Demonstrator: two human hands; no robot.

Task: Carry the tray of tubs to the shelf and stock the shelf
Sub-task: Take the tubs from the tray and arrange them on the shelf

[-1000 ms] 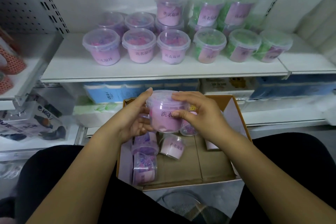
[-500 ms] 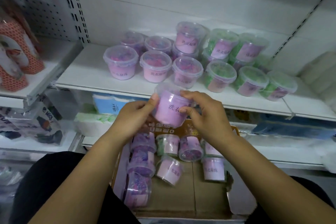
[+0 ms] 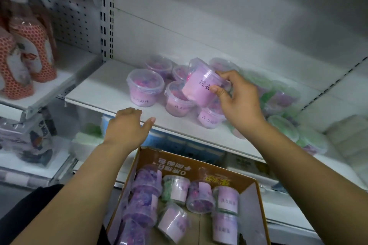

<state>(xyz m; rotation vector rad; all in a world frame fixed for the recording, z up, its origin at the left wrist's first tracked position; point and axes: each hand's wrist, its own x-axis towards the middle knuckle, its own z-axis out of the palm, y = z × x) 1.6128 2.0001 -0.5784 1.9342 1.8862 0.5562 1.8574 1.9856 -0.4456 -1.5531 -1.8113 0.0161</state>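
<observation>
Right grip [image 3: 239,103] held a tilted pink tub [image 3: 199,85] over the shelf [image 3: 103,89]. We noted the left grip [image 3: 127,127] relaxed, empty.

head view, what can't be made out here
Green tubs, head view: blurred and partly behind the right hand; count unclear.
Held tub, head view: the thumb covers the end of its label.
Left hand, head view: fingers foreshortened; contact with the shelf unclear.
Tray, head view: near end cut off by the bottom edge.
</observation>
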